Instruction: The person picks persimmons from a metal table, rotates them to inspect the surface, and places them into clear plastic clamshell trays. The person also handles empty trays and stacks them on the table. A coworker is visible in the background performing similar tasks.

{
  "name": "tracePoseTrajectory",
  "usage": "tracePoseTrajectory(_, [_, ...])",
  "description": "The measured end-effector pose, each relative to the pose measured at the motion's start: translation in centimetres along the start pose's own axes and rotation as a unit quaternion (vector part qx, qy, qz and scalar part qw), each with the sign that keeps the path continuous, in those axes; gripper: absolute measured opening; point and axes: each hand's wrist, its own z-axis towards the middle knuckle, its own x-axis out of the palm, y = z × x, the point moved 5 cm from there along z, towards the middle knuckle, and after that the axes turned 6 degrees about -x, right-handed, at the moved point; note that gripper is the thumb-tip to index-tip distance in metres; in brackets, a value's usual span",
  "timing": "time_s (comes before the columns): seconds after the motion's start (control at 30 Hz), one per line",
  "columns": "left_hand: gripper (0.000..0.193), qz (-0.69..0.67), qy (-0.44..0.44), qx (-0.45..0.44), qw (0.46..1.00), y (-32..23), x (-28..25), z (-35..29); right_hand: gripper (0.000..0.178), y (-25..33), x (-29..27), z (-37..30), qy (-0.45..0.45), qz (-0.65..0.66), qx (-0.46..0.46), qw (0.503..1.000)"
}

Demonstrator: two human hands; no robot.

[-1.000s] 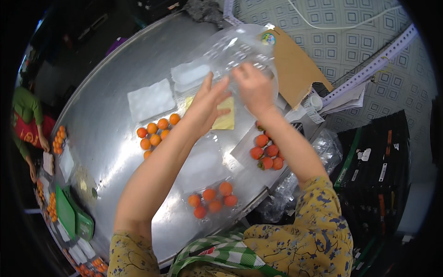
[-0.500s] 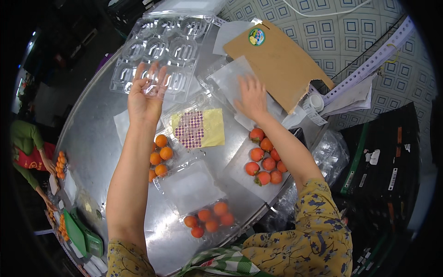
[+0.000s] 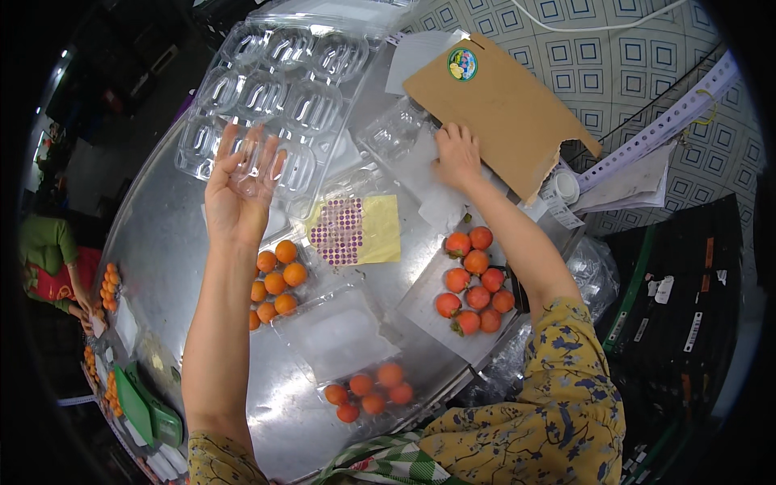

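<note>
My left hand (image 3: pixel 232 208) holds up a clear plastic fruit tray (image 3: pixel 265 97) with round hollows; its fingers show through the plastic at the near edge. On the right, my right hand (image 3: pixel 458 158) has its fingers curled down on a thin white sheet (image 3: pixel 419 166), which is rumpled beside the palm. Under that sheet lies another clear plastic tray (image 3: pixel 392 133). Between my forearms is a yellow sticker sheet (image 3: pixel 378 230) with purple dots. Reddish-orange persimmons (image 3: pixel 477 297) sit on a white sheet near my right forearm. Orange fruits (image 3: pixel 275 281) lie next to my left forearm.
A clear box with a white liner (image 3: pixel 335 339) stands in front of me, with more orange fruits (image 3: pixel 372 402) beside it. Brown cardboard (image 3: pixel 501 113) and a white roll (image 3: pixel 566 186) lie at the right edge of the metal table (image 3: pixel 153 267). A co-worker (image 3: pixel 52 259) stands at far left.
The clear tray in my left hand has come nearer and slightly left. My right hand has moved a little right; its spread fingers have curled, and the white sheet under it has rumpled.
</note>
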Motion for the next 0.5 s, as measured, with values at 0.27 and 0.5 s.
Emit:
tracePoseTrajectory(0.27, [0.058,0.021,-0.032,0.003,0.999,-0.3,-1.0,-1.0,0.053,-9.1,-5.2,2.8,-0.070,-0.037,0.181,0.980])
tracePoseTrajectory(0.5, [0.055,0.050,-0.002,-0.018,0.999,1.2,-0.8,-1.1,0.097,-5.5,-3.7,0.1,0.077,-0.180,0.055,0.979])
